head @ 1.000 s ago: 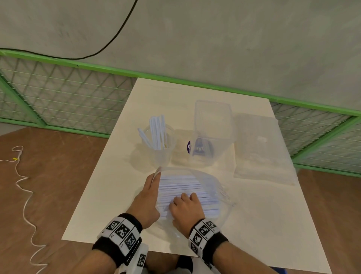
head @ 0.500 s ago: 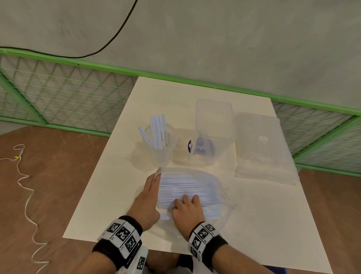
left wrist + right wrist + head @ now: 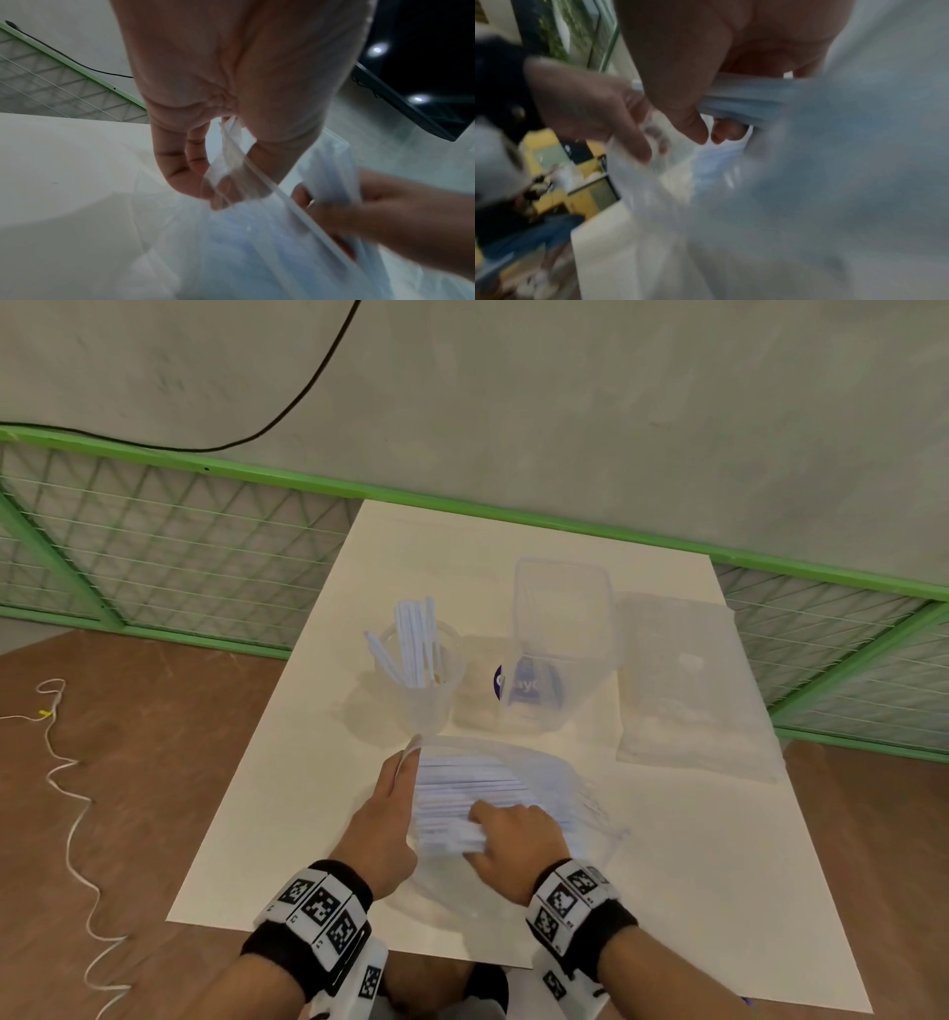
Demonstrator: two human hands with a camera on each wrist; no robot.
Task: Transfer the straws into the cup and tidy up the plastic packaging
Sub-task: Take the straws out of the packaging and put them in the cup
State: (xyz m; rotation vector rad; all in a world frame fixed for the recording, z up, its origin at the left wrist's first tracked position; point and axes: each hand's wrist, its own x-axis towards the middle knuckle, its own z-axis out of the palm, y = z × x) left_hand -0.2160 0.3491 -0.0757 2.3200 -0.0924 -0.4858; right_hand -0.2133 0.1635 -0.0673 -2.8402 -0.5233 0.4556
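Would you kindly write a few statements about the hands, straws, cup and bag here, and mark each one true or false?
1. The cup already holds some straws. True.
2. The left hand pinches the mouth of the bag of straws. True.
3. The right hand rests flat on the bare table. False: it grips a bundle of straws in the bag.
4. The clear box stands left of the cup. False: it stands to the cup's right.
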